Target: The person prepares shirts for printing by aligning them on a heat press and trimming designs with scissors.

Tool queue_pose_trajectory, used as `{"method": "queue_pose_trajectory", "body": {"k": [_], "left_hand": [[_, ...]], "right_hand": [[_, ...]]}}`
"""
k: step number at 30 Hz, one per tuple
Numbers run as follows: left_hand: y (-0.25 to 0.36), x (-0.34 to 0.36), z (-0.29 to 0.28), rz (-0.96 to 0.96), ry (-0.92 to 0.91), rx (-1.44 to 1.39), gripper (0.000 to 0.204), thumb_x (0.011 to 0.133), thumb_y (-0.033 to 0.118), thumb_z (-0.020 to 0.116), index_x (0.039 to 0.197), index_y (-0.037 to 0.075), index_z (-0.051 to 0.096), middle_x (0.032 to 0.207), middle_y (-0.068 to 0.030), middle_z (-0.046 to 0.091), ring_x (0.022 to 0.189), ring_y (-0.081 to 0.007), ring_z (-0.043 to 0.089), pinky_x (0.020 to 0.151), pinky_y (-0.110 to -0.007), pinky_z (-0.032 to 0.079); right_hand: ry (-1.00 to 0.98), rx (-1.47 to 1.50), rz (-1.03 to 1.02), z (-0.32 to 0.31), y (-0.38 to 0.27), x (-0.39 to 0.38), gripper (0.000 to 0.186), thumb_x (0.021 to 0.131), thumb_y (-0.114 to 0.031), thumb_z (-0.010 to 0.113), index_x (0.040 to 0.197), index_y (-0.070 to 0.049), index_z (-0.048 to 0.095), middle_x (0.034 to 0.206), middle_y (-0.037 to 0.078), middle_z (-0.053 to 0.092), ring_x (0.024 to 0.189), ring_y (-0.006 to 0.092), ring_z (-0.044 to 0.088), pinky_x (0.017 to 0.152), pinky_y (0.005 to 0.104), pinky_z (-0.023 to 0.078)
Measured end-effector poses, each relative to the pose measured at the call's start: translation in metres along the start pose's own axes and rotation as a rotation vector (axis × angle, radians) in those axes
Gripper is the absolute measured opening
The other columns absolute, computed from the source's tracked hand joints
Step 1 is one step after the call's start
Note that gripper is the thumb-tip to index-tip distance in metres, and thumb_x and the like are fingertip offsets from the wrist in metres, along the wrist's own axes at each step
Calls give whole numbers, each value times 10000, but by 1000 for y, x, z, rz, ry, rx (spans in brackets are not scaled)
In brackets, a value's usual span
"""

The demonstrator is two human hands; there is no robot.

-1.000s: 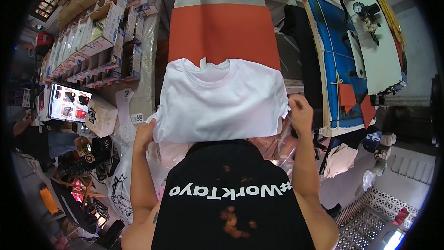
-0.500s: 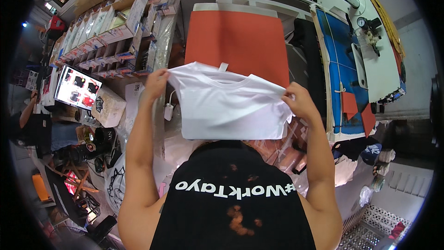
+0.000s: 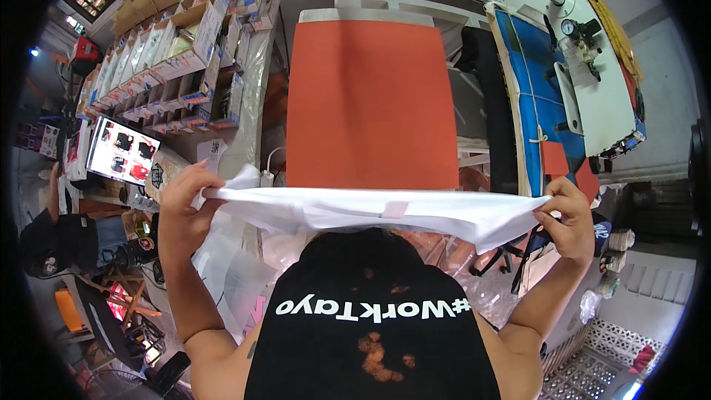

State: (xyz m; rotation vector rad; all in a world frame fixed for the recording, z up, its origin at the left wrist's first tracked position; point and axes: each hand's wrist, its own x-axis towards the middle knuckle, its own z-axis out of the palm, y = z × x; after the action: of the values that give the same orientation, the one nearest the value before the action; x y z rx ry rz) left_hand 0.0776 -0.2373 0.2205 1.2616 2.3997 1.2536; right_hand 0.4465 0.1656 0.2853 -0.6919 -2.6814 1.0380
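Stretching between your two hands, the white shirt (image 3: 348,201) spans the space in front of your chest, just at the near edge of the flat red board (image 3: 370,104); you can't tell from this view whether cloth and board touch. Your left hand (image 3: 187,198) has its fingers closed on one end of the cloth, and your right hand (image 3: 573,221) has its fingers pinching the other. From your left fingers the shirt lies to the right, from your right fingers to the left. The red board lies ahead and inward of both hands, neither clearly nearer to it. The shirt's long axis runs side to side, almost parallel to the board's near edge, pointing left and right rather than away from you. You see it nearly edge-on, with a pale patch (image 3: 395,210) near mid-length; which way the collar faces isn't clear.
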Motion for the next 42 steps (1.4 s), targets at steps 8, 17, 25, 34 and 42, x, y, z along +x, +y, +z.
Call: {"method": "queue_pose_trajectory", "body": {"k": [8, 17, 25, 34, 42], "left_hand": [[-11, -15, -8, -40, 56, 29, 238, 673, -119, 684, 886, -12, 685, 866, -100, 691, 860, -231, 666, 1034, -433, 441], [-5, -18, -13, -159, -49, -87, 164, 710, 5, 746, 849, -18, 663, 814, -81, 657, 784, -177, 627, 889, -359, 488], [-68, 63, 13, -191, 247, -223, 222, 938, 169, 629, 976, -46, 671, 891, -54, 673, 804, -125, 594, 754, -251, 466], [-240, 172, 144, -359, 142, 61, 245, 857, 213, 663, 928, -16, 716, 832, -189, 707, 774, -273, 696, 730, -351, 520], [-236, 208, 166, -368, 401, 41, 339, 882, 280, 685, 1067, -4, 695, 987, -187, 714, 901, -282, 690, 803, -356, 516]], "right_hand": [[70, 311, -11, 0, 27, -9, 124, 642, -3, 737, 760, 18, 704, 856, 94, 567, 890, 231, 599, 973, 380, 435], [32, 262, 8, -21, 35, -18, 123, 633, -31, 748, 743, -2, 703, 855, 77, 557, 778, 160, 538, 680, 267, 397], [92, 35, -80, -24, 38, 70, 227, 734, -196, 710, 771, 21, 652, 823, 61, 532, 736, 164, 501, 649, 290, 370], [-45, -215, 211, 117, 219, 249, 192, 744, -201, 712, 819, -26, 736, 827, 167, 697, 797, 288, 687, 737, 365, 528], [311, -373, 1, 140, 208, 292, 169, 791, -181, 676, 849, -26, 709, 920, 181, 669, 918, 359, 644, 849, 403, 513]]}}
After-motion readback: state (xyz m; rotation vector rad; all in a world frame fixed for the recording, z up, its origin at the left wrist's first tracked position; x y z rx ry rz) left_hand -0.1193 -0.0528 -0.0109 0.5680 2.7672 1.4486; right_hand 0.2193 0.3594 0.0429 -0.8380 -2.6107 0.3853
